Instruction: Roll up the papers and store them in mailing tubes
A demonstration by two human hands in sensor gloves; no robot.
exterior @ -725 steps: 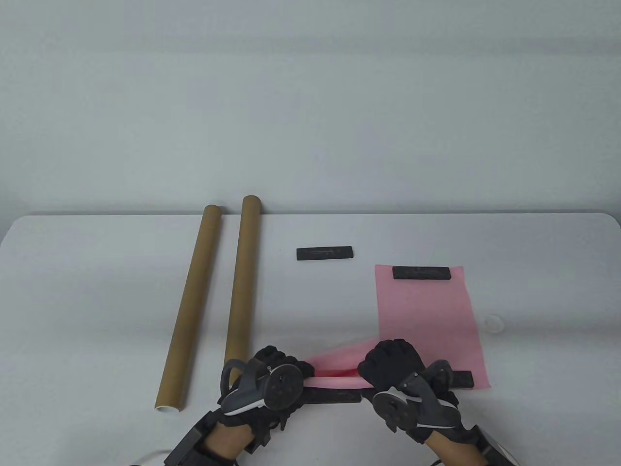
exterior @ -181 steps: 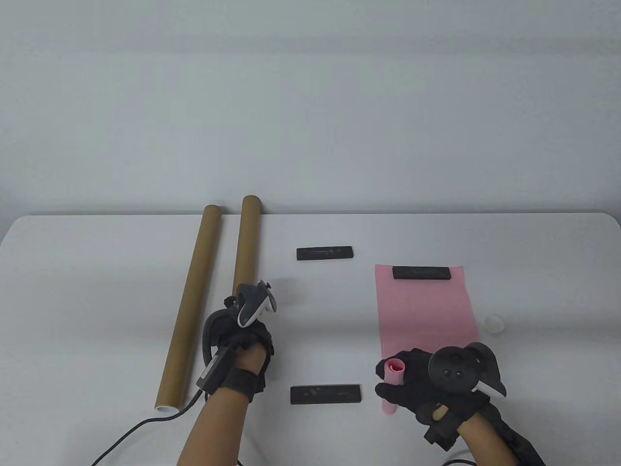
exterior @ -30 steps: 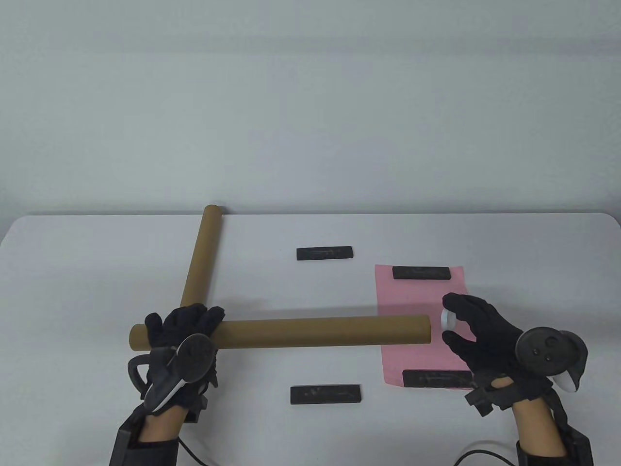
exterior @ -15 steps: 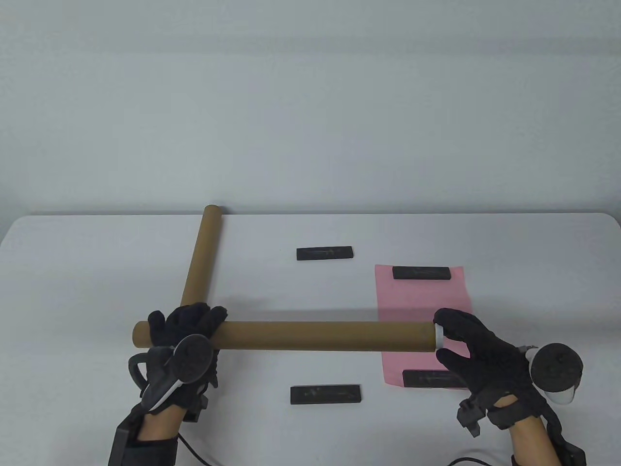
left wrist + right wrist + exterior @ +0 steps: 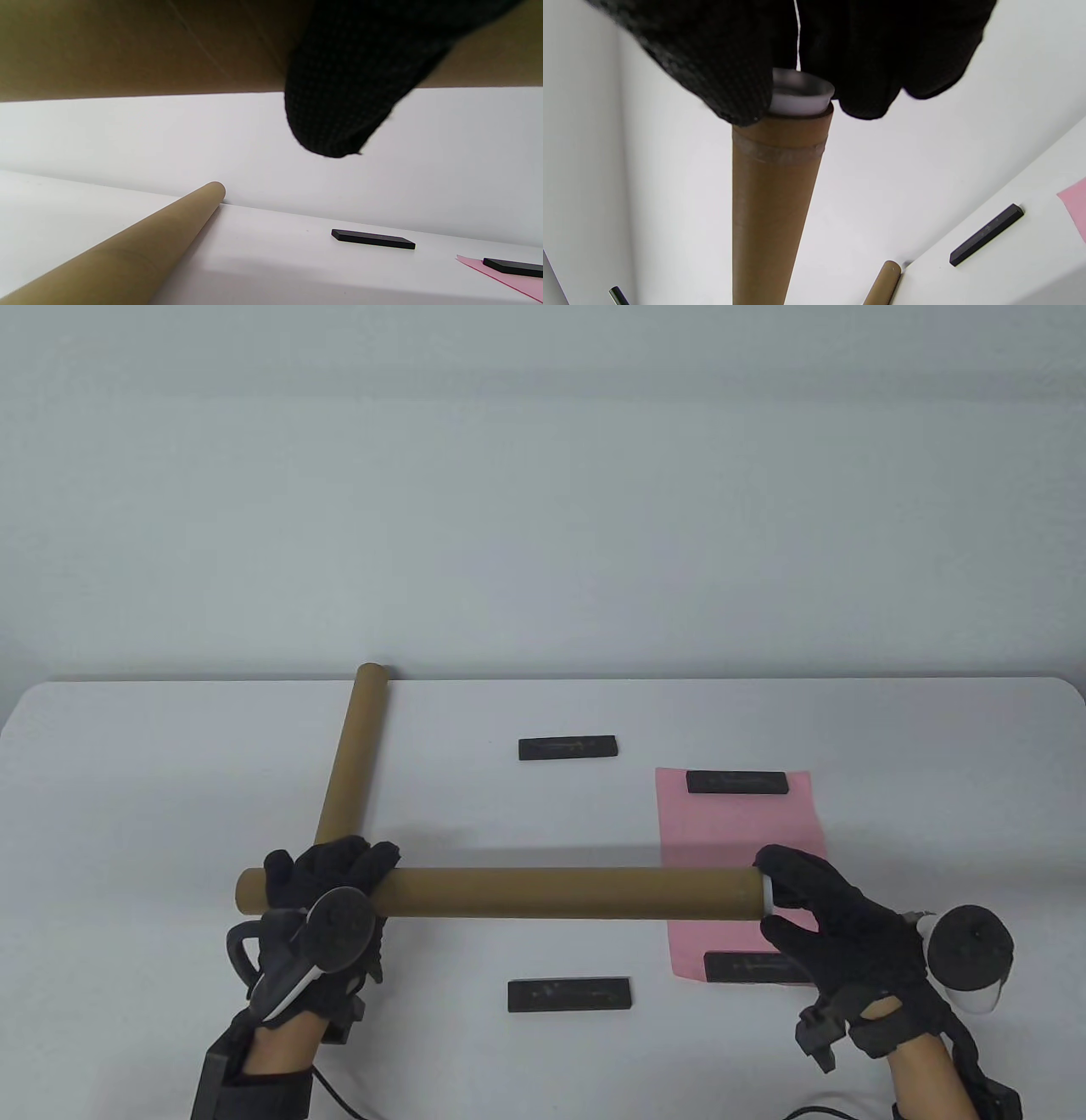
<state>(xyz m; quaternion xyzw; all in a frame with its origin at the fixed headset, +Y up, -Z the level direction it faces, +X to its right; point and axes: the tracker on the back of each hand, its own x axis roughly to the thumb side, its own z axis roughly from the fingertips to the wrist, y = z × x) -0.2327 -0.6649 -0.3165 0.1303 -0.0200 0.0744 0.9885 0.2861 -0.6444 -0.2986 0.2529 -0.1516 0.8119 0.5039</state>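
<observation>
Brown tube (image 5: 560, 893) held level, white cap (image 5: 797, 95) seemingly half-seated; pink sheet (image 5: 738, 831) flat

Brown tube (image 5: 140, 42) across the top, black gloved finger (image 5: 343, 84) over it, second tube (image 5: 127, 254) lying on white surface (image 5: 275, 262), two black bars (image 5: 373, 239) behind, pink paper (image 5: 513, 279) under the right one

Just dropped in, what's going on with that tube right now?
The left hand grips one mailing tube, held sideways above the table. The right hand pinches a white end cap at the tube's right end, only partly seated. A second tube lies on the table, and one pink sheet lies flat under black weights.
</observation>
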